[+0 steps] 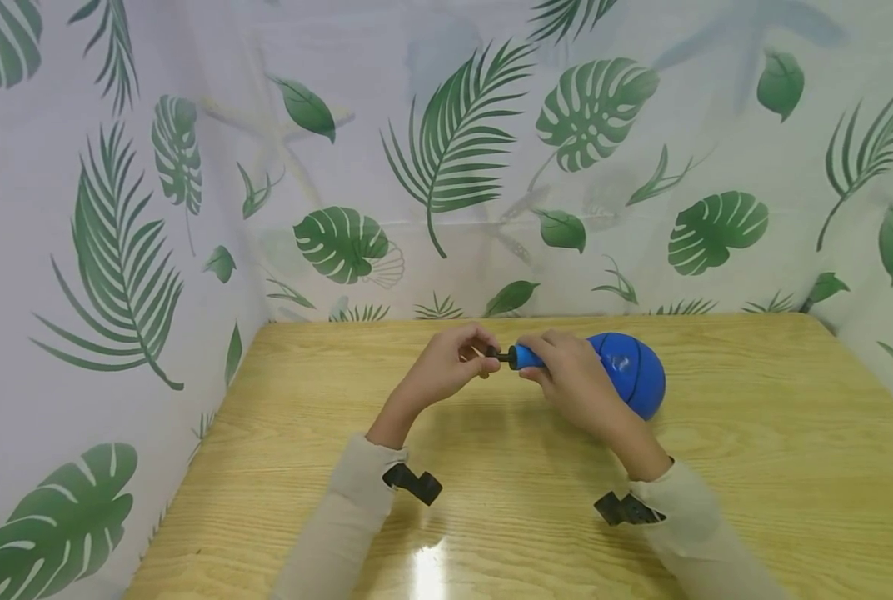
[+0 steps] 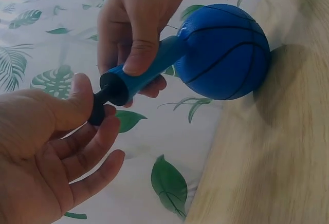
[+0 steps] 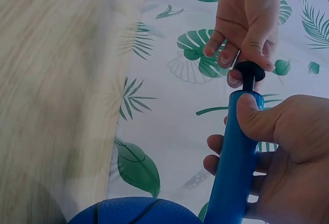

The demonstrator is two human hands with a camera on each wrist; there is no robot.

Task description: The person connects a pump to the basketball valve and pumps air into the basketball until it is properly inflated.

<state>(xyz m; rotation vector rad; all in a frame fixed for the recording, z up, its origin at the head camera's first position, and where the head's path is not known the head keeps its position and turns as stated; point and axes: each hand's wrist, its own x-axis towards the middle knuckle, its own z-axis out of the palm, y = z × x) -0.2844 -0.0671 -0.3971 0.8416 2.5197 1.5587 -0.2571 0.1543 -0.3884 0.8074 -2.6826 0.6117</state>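
Note:
A blue hand pump (image 3: 234, 157) with a black handle (image 3: 250, 71) points at a blue ball (image 1: 630, 371) with black lines, which rests on the table. My right hand (image 1: 570, 375) grips the pump's barrel, thumb along one side and fingers round the other. With thumb and fingertips my left hand (image 1: 450, 362) pinches the black handle; its other fingers are loosely bent in the left wrist view. A short length of dark rod shows between handle and barrel. The pump's far end meets the ball in the left wrist view, but the joint itself is hard to make out.
The wood-grain table (image 1: 521, 517) lies under both forearms. Behind it and to the left hangs a white sheet (image 1: 476, 275) printed with green leaves. Black straps with mounts (image 1: 414, 483) sit at both sleeve cuffs.

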